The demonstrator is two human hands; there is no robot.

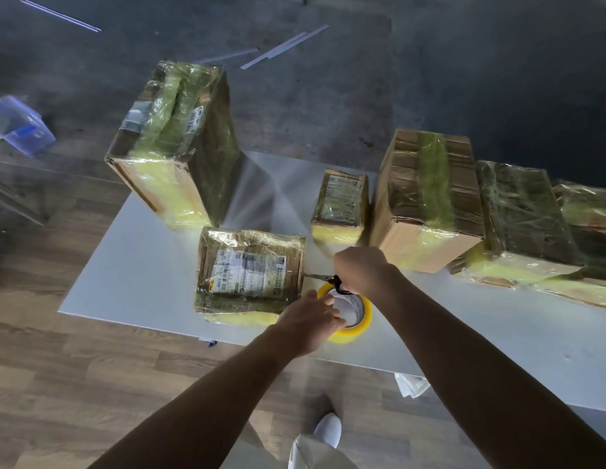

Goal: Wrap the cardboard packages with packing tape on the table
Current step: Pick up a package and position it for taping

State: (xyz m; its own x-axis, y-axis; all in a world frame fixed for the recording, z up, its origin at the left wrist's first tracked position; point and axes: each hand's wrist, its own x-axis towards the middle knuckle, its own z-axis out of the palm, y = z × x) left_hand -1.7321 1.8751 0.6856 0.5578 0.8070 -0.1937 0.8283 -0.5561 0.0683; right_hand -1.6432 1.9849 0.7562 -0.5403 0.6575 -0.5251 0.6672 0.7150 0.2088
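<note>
I count six taped packages [249, 272], one tape roll [357, 319] and one scissors [320, 276] on the counter [142, 265]. Left hand [308, 321] fingers hold the roll; right hand [362, 269] fingers grip the scissors.

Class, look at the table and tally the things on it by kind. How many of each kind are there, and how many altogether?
cardboard packages: 6 (the far-right one is cut off by the picture's edge)
tape roll: 1
scissors: 1
Total: 8
</note>
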